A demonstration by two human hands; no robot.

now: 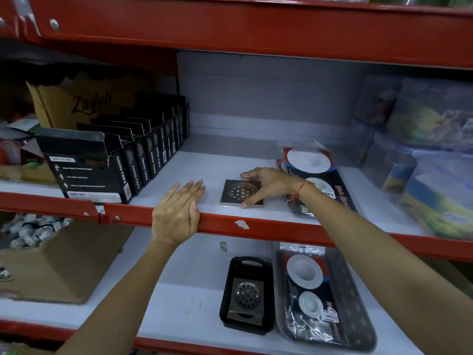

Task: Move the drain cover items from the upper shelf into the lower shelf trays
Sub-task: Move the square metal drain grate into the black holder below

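Note:
A square steel drain cover (236, 192) with a round perforated centre lies flat on the upper shelf near its front edge. My right hand (271, 184) spans it, thumb on the near edge and fingers on the far edge. Just right of that hand lies a packaged set of white round strainers (312, 162). My left hand (176, 213) rests flat on the red shelf beam (256, 225), holding nothing. On the lower shelf, a small black tray (231, 290) holds another square drain cover (247, 294). Beside it, a larger dark tray (358, 303) holds a strainer package (307, 285).
A row of black nano tape boxes (143, 160) fills the upper shelf's left side, with a cardboard carton behind. Plastic-wrapped colourful packs (435, 175) crowd the right end. A cardboard box of small parts (58, 265) sits on the lower shelf at left.

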